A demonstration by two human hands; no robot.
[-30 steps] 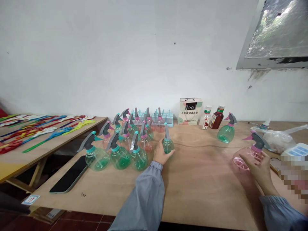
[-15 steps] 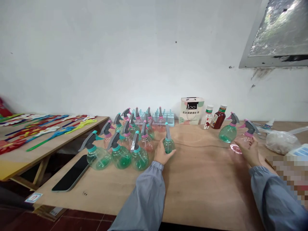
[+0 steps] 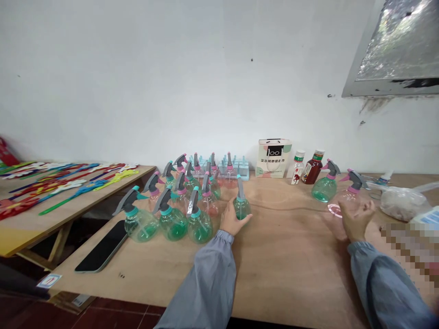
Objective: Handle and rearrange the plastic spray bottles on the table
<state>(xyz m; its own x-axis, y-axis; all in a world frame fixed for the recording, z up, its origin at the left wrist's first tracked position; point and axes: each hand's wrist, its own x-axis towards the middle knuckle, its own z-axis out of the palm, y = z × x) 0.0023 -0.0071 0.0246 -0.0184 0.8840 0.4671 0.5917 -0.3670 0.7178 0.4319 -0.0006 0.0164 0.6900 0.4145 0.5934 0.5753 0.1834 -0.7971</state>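
Note:
My left hand point(image 3: 232, 220) is wrapped round a green spray bottle point(image 3: 242, 208) with a grey and teal head, upright on the wooden table. My right hand point(image 3: 356, 219) has its fingers apart, just in front of a clear pink spray bottle point(image 3: 349, 195); it partly hides that bottle. Beside it stands a green spray bottle with a pink collar point(image 3: 324, 188). Left of my left hand, several green and pink spray bottles stand in a group, with a green one point(image 3: 200, 226) at the front.
A black phone point(image 3: 102, 246) lies at the table's left. At the back are a light blue rack point(image 3: 242, 171), a paper bag point(image 3: 273, 160), a white bottle point(image 3: 297, 169) and a brown bottle point(image 3: 313, 169). A plastic bag point(image 3: 403, 201) is at the right.
My right hand has let go of the pink spray bottle and opened, moving slightly back towards me. My left hand still holds its green bottle.

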